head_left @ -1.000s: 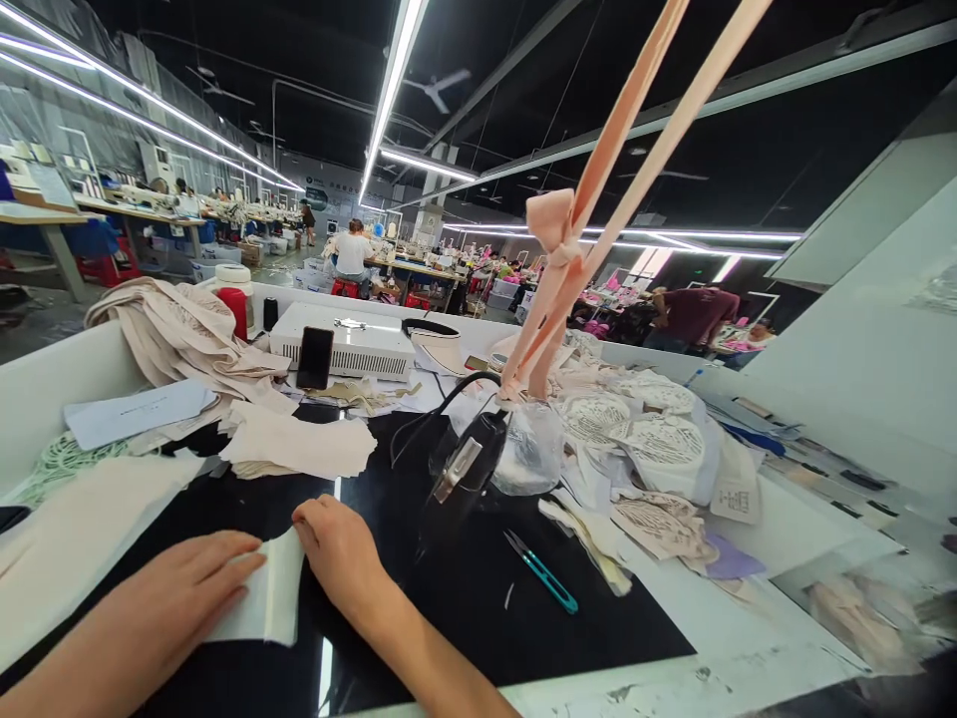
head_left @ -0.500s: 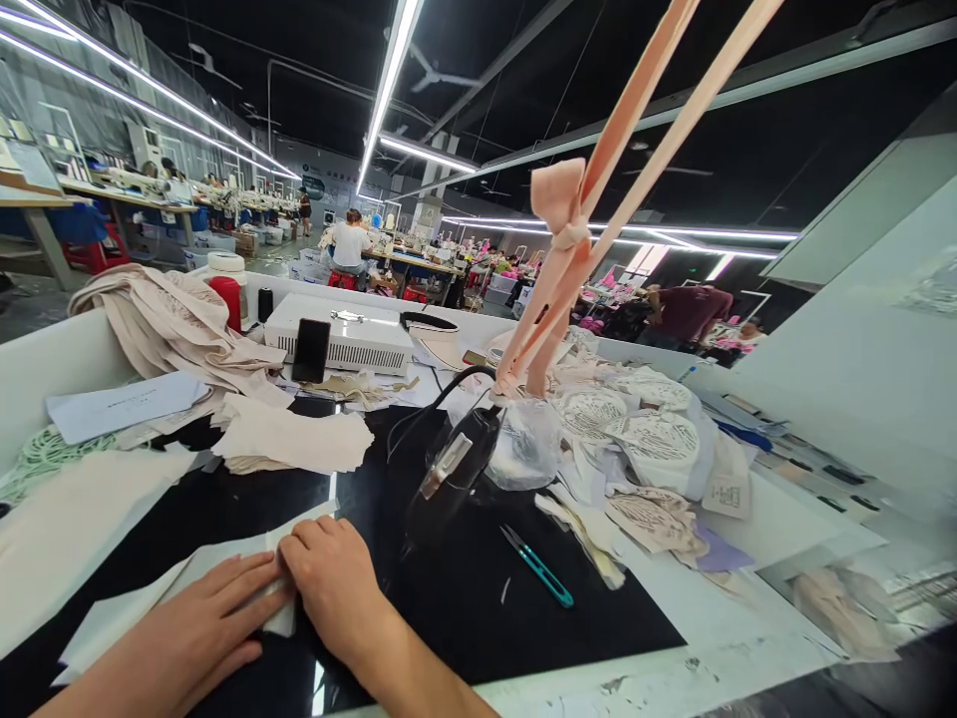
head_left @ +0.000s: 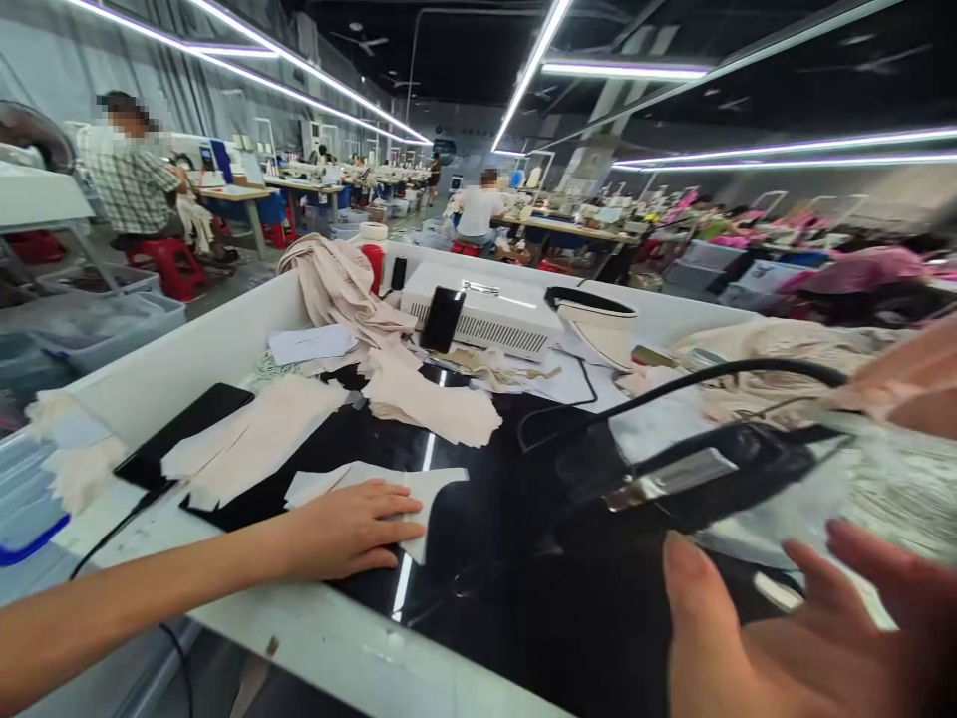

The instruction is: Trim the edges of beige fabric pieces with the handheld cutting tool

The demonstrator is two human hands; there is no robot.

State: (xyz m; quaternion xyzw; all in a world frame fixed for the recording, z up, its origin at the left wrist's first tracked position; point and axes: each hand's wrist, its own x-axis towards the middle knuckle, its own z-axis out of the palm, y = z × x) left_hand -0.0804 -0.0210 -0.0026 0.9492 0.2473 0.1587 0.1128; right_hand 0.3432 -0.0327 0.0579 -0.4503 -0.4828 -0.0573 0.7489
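Note:
My left hand (head_left: 355, 531) lies flat with its fingers stretched out over a cream fabric piece (head_left: 441, 491) on the black work surface (head_left: 508, 588). Blurred by motion, my right hand (head_left: 799, 633) is raised at the lower right, fingers spread and nothing held. Just beyond it is a black hand-held tool (head_left: 770, 461) with a metal plate on its side and a black cable (head_left: 718, 371). Peach strapping (head_left: 912, 374) shows at the tool's upper end. Whether my right fingers touch the tool, I cannot tell.
More cut cream pieces (head_left: 434, 399) lie farther back and to the left (head_left: 254, 434). A white vented box (head_left: 493, 314) stands behind, a phone (head_left: 443, 319) leaning on it. A visor (head_left: 598, 324) sits beside the box. Co-workers (head_left: 135, 184) sit at other tables.
My right hand has left the fabric and moved right toward the black tool, its fingers spreading. My left hand stays on the fabric. The view has turned, and the tool appears more tilted.

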